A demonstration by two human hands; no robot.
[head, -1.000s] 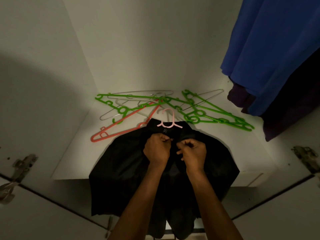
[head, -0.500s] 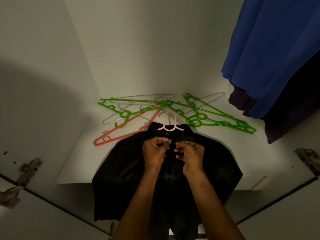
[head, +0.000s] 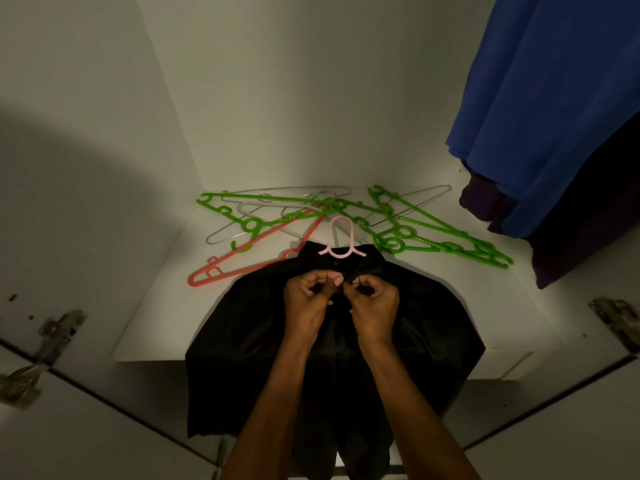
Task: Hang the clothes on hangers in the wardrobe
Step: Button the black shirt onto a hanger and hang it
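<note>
Lying on the wardrobe shelf [head: 149, 327] with its lower part draped over the front edge, the black shirt [head: 242, 341] is pinched just below the collar by the left hand [head: 308, 303] and the right hand [head: 375, 306]. A pink hanger [head: 341, 239] is seen at the collar. Green hangers [head: 433, 233], an orange hanger [head: 242, 263] and wire hangers [head: 225, 233] are piled behind it.
</note>
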